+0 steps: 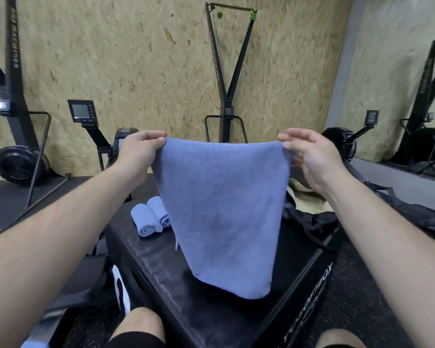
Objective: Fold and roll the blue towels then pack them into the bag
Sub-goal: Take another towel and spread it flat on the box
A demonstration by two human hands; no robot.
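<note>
A blue towel (221, 209) hangs in the air in front of me, folded, its lower edge just above the black box top (161, 262). My left hand (138, 149) pinches its upper left corner. My right hand (309, 156) pinches the upper right corner, with the other fingers loosely spread. Two rolled blue towels (151, 218) lie side by side on the box, left of the hanging towel. A black bag (312, 222) sits at the right of the box, partly hidden behind the towel, with cream fabric (304, 194) showing behind it.
Rowing machines (20, 162) and a ski trainer (226, 79) stand along the chipboard wall. A mirror (412, 96) is at the right. My knees (141, 325) and a shoe (121, 287) are near the box's front; rubber floor lies around it.
</note>
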